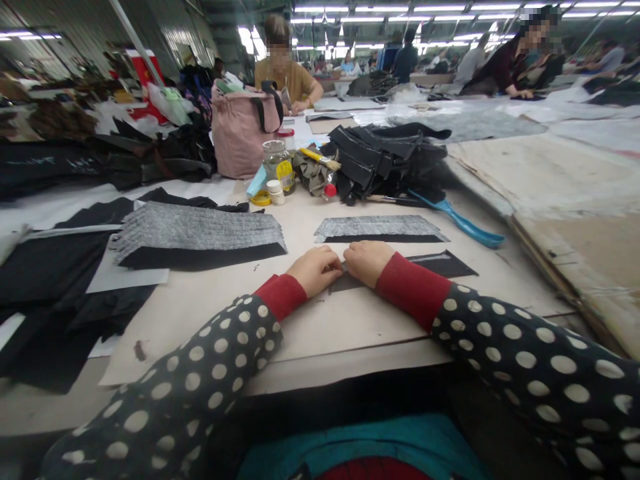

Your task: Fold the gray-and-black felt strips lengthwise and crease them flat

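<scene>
A dark fabric strip [443, 263] lies across the table in front of me, its middle covered by my right hand and wrist. Over its left end, my left hand [316, 270] is closed in a pinch at the edge of the cloth. My right hand [369, 262] has its fingers curled down on the same strip, close beside the left; its fingertips are partly hidden. Just beyond them sits a small stack of grey-speckled fabric strips [383, 228] with a black edge. A larger fanned stack of similar grey strips [205, 230] is to the left.
Behind are a pink bag [240, 133], a glass jar [277, 167], a yellow-handled brush [320, 159] and a heap of black pieces [375, 157]. A blue plastic handle [467, 223] lies at right. Black cloth [55, 280] covers the left side. People work across the table.
</scene>
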{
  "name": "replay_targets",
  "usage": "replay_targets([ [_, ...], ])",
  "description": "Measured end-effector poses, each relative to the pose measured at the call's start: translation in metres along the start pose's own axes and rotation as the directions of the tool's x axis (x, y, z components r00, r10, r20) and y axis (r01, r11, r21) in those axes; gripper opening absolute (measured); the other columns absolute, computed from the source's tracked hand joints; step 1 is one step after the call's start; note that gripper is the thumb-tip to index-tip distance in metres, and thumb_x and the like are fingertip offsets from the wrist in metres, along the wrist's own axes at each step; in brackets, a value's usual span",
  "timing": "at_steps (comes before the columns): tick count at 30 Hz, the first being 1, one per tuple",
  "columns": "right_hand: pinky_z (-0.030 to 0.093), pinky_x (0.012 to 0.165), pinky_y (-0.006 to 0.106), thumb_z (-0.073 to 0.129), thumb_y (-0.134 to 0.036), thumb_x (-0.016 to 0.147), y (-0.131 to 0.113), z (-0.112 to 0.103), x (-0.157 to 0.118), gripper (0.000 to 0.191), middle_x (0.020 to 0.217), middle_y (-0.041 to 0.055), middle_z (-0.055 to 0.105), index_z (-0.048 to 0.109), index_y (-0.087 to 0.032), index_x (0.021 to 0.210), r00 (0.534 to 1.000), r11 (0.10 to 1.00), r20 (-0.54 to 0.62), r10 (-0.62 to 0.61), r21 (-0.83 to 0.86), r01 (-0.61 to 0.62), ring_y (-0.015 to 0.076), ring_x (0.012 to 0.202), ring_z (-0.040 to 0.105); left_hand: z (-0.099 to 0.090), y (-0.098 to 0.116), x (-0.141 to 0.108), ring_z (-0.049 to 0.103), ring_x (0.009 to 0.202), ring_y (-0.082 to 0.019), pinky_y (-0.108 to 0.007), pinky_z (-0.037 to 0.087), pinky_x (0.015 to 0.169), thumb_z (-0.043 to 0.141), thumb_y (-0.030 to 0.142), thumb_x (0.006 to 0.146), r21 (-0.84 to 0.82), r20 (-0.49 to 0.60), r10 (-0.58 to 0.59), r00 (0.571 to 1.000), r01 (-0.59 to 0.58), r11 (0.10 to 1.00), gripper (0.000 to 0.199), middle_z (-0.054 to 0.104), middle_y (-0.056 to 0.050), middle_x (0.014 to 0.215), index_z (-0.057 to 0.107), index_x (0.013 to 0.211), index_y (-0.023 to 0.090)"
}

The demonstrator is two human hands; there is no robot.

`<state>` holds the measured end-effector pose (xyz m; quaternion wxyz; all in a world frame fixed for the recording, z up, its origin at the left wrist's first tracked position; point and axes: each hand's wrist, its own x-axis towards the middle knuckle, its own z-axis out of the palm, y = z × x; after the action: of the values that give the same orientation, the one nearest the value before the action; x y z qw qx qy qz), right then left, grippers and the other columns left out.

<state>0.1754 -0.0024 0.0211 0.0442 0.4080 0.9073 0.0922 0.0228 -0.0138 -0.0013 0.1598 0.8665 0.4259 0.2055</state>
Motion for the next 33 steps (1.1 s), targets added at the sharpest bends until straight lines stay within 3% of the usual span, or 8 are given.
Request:
replay_targets([
  [5, 0.037, 0.061, 0.026, 0.038, -0.025, 0.079, 0.004, 0.000, 0.002, 0.028, 0.082, 0.0113, 0.062, 0.063, -0.012, 0.083, 0.993, 0.991, 0.012, 0.114, 0.071, -0.115, 0.0206, 0.078, 0.057, 0.000, -0.001, 0.000, 0.049, 0.074, -0.014, -0.027, 0.040, 0.070, 0.055, 0.018, 0.072, 0.024, 0.007, 0.006, 1.000, -0.007, 1.000, 0.005, 0.052, -0.002, 0.073, 0.055, 0.067, 0.015],
  [11, 0.035, 0.064, 0.023, 0.031, -0.031, 0.085, 0.023, 0.002, -0.006, 0.033, 0.088, 0.0046, 0.063, 0.062, -0.020, 0.091, 0.998, 0.971, 0.034, 0.059, 0.232, -0.065, 0.0151, 0.081, 0.056, 0.002, -0.002, -0.002, 0.048, 0.070, -0.013, -0.026, 0.040, 0.064, 0.056, 0.022, 0.070, -0.018, -0.033, -0.073, 0.997, 0.072, 0.997, 0.009, 0.050, -0.001, 0.075, 0.052, 0.075, 0.016],
  [16, 0.033, 0.060, 0.024, 0.035, -0.033, 0.083, 0.014, -0.001, -0.007, 0.030, 0.087, 0.0063, 0.061, 0.061, -0.018, 0.088, 1.000, 0.987, -0.020, -0.019, 0.161, 0.022, 0.0162, 0.080, 0.055, 0.004, -0.004, -0.002, 0.047, 0.066, -0.012, -0.025, 0.041, 0.061, 0.057, 0.025, 0.068, -0.025, -0.060, -0.117, 0.991, 0.115, 0.993, 0.015, 0.049, 0.000, 0.075, 0.048, 0.075, 0.016],
  [21, 0.032, 0.057, 0.024, 0.036, -0.027, 0.082, 0.009, 0.001, 0.001, 0.028, 0.082, 0.0067, 0.061, 0.062, -0.017, 0.079, 0.999, 0.991, -0.019, 0.034, 0.132, -0.032, 0.0163, 0.075, 0.055, 0.004, -0.002, -0.001, 0.046, 0.065, -0.012, -0.025, 0.041, 0.061, 0.056, 0.023, 0.069, -0.011, -0.037, -0.118, 0.992, 0.118, 0.993, 0.013, 0.049, 0.000, 0.074, 0.048, 0.077, 0.016],
  [25, 0.035, 0.062, 0.023, 0.035, -0.029, 0.084, 0.019, 0.010, -0.003, 0.030, 0.082, 0.0054, 0.061, 0.063, -0.018, 0.086, 0.996, 0.953, -0.030, 0.088, 0.295, -0.075, 0.0148, 0.076, 0.055, 0.002, -0.001, -0.001, 0.047, 0.066, -0.013, -0.026, 0.042, 0.062, 0.058, 0.025, 0.068, -0.019, -0.053, -0.150, 0.987, 0.149, 0.989, 0.021, 0.049, -0.001, 0.075, 0.050, 0.085, 0.015],
  [30, 0.037, 0.070, 0.022, 0.044, -0.025, 0.080, 0.027, 0.018, -0.016, 0.024, 0.085, 0.0047, 0.059, 0.063, -0.017, 0.091, 0.991, 0.861, -0.130, 0.012, 0.506, 0.056, 0.0125, 0.077, 0.053, 0.001, -0.006, -0.002, 0.049, 0.073, -0.014, -0.027, 0.043, 0.067, 0.058, 0.027, 0.069, -0.049, -0.018, -0.116, 0.993, 0.115, 0.992, 0.023, 0.050, -0.003, 0.082, 0.055, 0.089, 0.015],
  [33, 0.038, 0.069, 0.023, 0.051, -0.022, 0.074, 0.026, 0.020, -0.019, 0.022, 0.083, 0.0046, 0.057, 0.063, -0.016, 0.092, 0.990, 0.829, -0.137, 0.020, 0.555, 0.060, 0.0124, 0.075, 0.052, 0.002, -0.008, -0.002, 0.050, 0.075, -0.014, -0.027, 0.043, 0.068, 0.057, 0.026, 0.070, -0.064, -0.012, -0.104, 0.994, 0.103, 0.993, 0.019, 0.049, -0.003, 0.081, 0.057, 0.087, 0.016],
])
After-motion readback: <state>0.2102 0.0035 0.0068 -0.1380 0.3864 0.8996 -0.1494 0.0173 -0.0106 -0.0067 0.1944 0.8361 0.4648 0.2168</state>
